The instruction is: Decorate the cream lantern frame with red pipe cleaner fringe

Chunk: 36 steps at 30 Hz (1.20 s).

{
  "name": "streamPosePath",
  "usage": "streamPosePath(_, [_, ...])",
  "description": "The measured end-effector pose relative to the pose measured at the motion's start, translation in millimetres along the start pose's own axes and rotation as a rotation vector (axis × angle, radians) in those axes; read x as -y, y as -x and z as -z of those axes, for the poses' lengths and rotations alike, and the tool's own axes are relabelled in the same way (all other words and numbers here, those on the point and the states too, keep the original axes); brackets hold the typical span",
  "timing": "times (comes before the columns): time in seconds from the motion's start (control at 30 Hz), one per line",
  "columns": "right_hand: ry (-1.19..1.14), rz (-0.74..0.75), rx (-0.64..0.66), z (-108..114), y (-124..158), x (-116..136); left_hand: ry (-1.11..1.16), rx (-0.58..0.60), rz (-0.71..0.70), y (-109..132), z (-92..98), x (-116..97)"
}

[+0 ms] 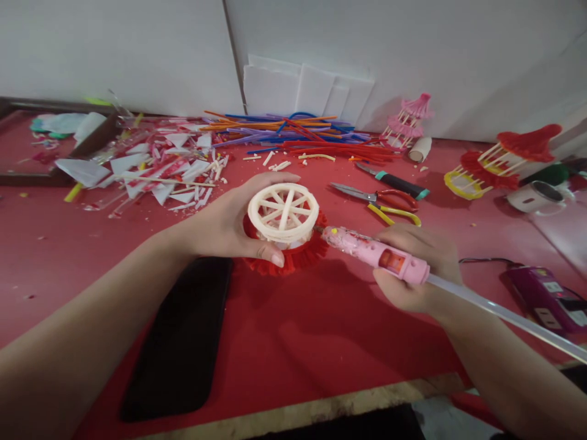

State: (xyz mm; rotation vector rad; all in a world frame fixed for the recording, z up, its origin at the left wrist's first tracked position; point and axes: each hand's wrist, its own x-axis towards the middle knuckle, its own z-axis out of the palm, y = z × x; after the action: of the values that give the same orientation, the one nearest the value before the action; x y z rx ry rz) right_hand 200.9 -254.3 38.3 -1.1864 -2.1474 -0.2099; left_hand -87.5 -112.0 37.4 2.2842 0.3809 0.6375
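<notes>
My left hand point(224, 223) is wrapped round a small craft piece: a cream spoked wheel point(283, 212) sitting on a red fuzzy ruffle point(293, 258), held just above the red table point(293, 330). My right hand point(419, 269) grips a pink glue gun point(373, 250) with a clear glue stick point(504, 315) trailing out the back. The gun's nozzle points left and touches the wheel's right side.
A black phone point(181, 342) lies under my left forearm. Behind are scissors point(367, 195), yellow-handled pliers point(394, 212), a cutter point(394, 181), a pile of coloured pipe cleaners point(298, 134), white scraps point(151, 168), two finished small lantern models point(499, 162) point(406, 122), a tape roll point(534, 197) and a purple power strip point(545, 296).
</notes>
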Motion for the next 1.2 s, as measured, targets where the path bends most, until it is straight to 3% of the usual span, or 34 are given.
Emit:
streamPosePath(0.2, [0.055, -0.039, -0.004, 3.4, 0.0, 0.0, -0.018, -0.01, -0.004, -0.1, 0.5, 0.4])
streamPosePath(0.43, [0.084, 0.014, 0.01, 7.8, -2.3, 0.4, -0.005, -0.006, -0.006, 0.6, 0.5, 0.1])
streamPosePath(1.0, [-0.033, -0.029, 0.058, 12.1, 1.4, -2.9, -0.04, -0.005, 0.011, 2.0, 0.8, 1.2])
streamPosePath(1.13, [-0.134, 0.039, 0.107, 15.4, 3.4, -13.6, -0.134, -0.061, 0.015, 3.7, 2.8, 6.1])
streamPosePath(1.2, [-0.122, 0.085, 0.062, 19.4, 4.6, -25.2, -0.143, -0.077, 0.031, 4.7, 4.6, 7.9])
